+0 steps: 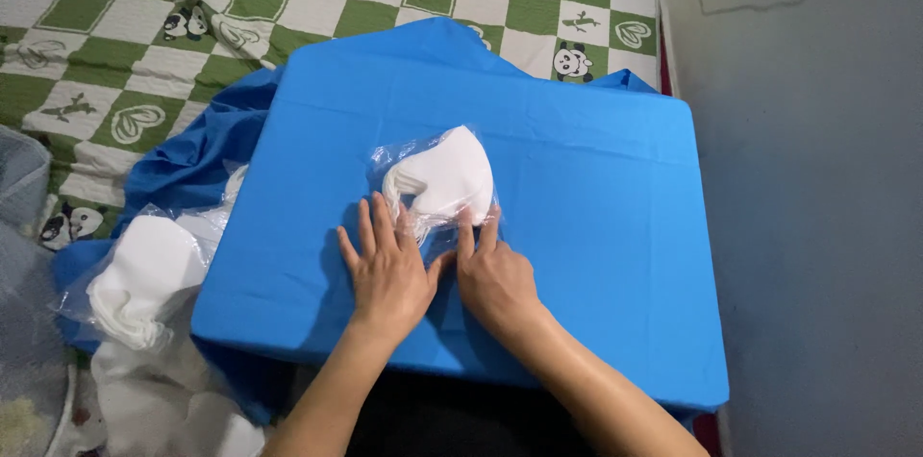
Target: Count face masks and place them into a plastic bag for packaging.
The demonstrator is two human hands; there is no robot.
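Note:
A clear plastic bag holding a folded white cloth item (pixel 440 178) lies in the middle of a flat surface draped in blue cloth (pixel 596 226). My left hand (pixel 386 270) rests flat on the blue cloth, its fingertips on the bag's near edge. My right hand (pixel 493 274) lies beside it, fingers pressing down the bag's lower right corner. Both hands lie palm down with fingers spread. Neither hand grips the bag.
A second clear bag of white cloth items (pixel 149 279) lies off the left edge of the blue surface, with more white fabric (pixel 163 399) below it. A green-and-white checkered panda bedsheet (pixel 192 24) covers the area behind. A grey wall (pixel 817 178) rises on the right.

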